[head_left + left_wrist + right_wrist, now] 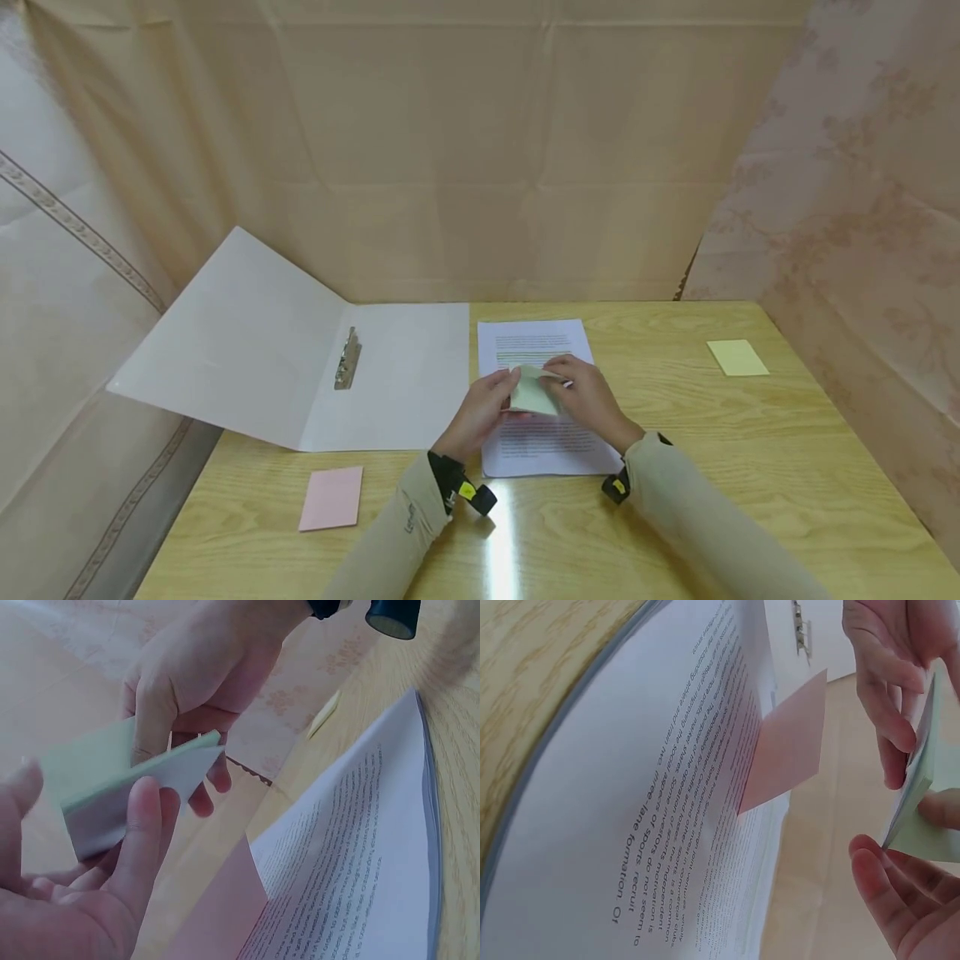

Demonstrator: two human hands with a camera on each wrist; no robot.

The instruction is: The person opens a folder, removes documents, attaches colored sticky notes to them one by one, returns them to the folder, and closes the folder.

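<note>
Both hands hold a pale green sticky note pad (535, 393) above a stack of printed pages (536, 458). My left hand (482, 410) grips the pad's left side, its fingers along the whitish underside in the left wrist view. From the right, my right hand (592, 402) pinches the pad at its edge, thumb on the green face (97, 761) and fingertips beyond the edge. A pink sticky note (784, 750) stands up from the printed page below the hands. Green highlighted lines (532, 357) cross the upper part of that page.
An open white folder (412, 367) with a metal clip (347, 360) lies left of the pages, its cover (232, 350) raised. A pink sticky note pad (331, 498) is at the front left. Toward the back right lies a yellow sticky note pad (737, 357). Cloth (420, 150) hangs behind the table.
</note>
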